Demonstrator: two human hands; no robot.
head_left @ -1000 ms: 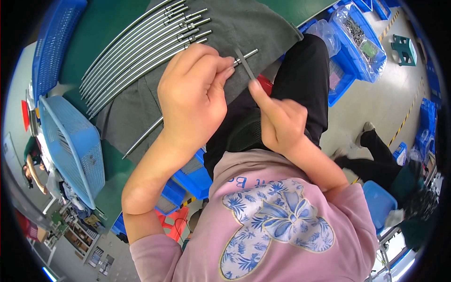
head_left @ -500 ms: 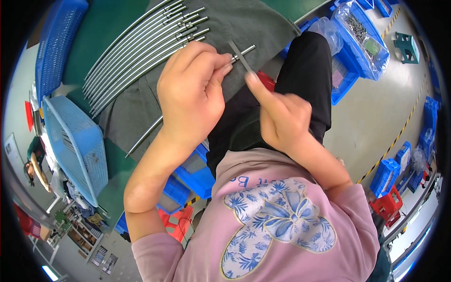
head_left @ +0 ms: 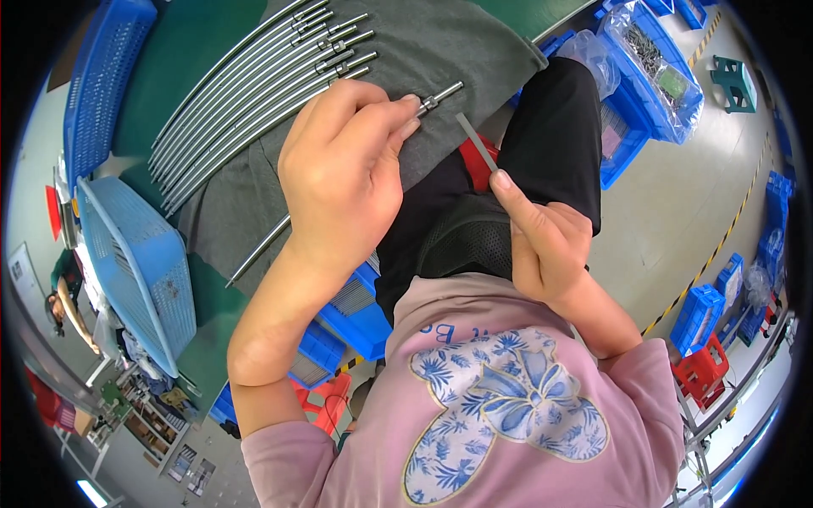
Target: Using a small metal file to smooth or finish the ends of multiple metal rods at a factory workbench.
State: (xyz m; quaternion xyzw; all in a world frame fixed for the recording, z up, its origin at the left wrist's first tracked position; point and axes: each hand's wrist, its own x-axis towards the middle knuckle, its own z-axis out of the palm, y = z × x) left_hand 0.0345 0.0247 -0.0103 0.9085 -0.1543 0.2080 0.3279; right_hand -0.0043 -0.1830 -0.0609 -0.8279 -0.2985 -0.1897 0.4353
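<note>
My left hand (head_left: 343,157) is closed round a thin metal rod (head_left: 259,249) whose collared end pokes out past the fingertips. That rod lies slantwise over a dark grey cloth (head_left: 474,51). In my right hand (head_left: 546,237) is a slim flat file (head_left: 477,140), gripped with the index finger stretched along it. The file's tip stands apart from the rod, to its right. Left of my left hand, several similar shiny rods (head_left: 246,97) lie side by side on the cloth, most of their collared ends toward the right.
A light blue plastic basket (head_left: 140,262) stands at the left, with a darker blue basket (head_left: 110,76) beyond it. Blue bins (head_left: 622,152) with bagged metal parts stand at the right on the floor. A green stool (head_left: 733,85) is farther off. A person (head_left: 66,296) is at far left.
My right hand has drawn the file back toward me and to the right, off the rod's end. The left hand has hardly moved and keeps its hold.
</note>
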